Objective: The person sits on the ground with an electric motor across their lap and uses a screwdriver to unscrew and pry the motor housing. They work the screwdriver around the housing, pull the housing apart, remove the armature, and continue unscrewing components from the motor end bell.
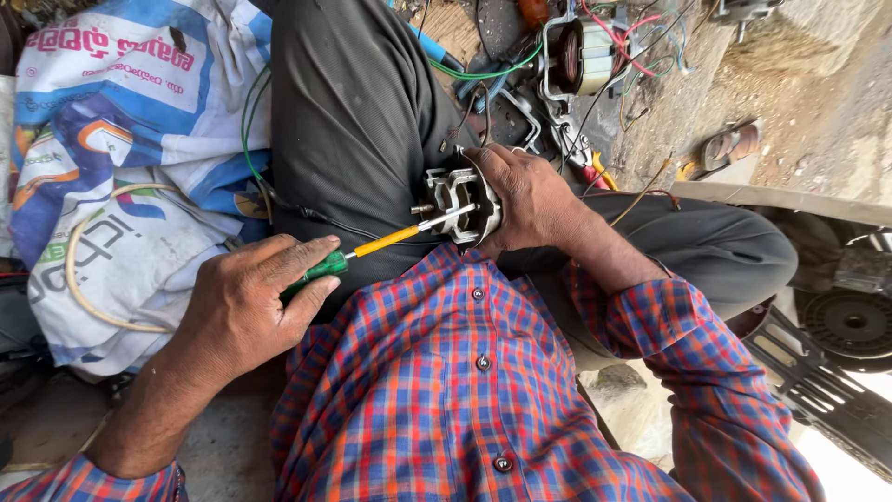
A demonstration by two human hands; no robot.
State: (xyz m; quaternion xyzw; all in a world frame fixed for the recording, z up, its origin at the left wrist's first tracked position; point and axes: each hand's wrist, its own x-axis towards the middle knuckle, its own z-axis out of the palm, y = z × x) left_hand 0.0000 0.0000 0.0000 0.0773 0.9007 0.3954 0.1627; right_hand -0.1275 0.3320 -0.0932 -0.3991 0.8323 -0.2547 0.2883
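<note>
I sit with a small metal motor frame [457, 200] resting on my lap, on dark trousers [353, 121]. My right hand [531, 200] is clasped around the frame's right side and holds it still. My left hand [237, 311] grips the green handle of a screwdriver [386, 241] with a yellow shaft. Its metal tip reaches into the frame's left face. A thin black wire runs from the frame across my thigh.
A printed woven sack [130, 139] with a beige cable loop [79, 279] lies at the left. Another motor with copper winding [576, 56] and coloured wires sits on the ground ahead. A sandal [731, 145] lies at the right, a black round part [847, 323] and grille [818, 390] lower right.
</note>
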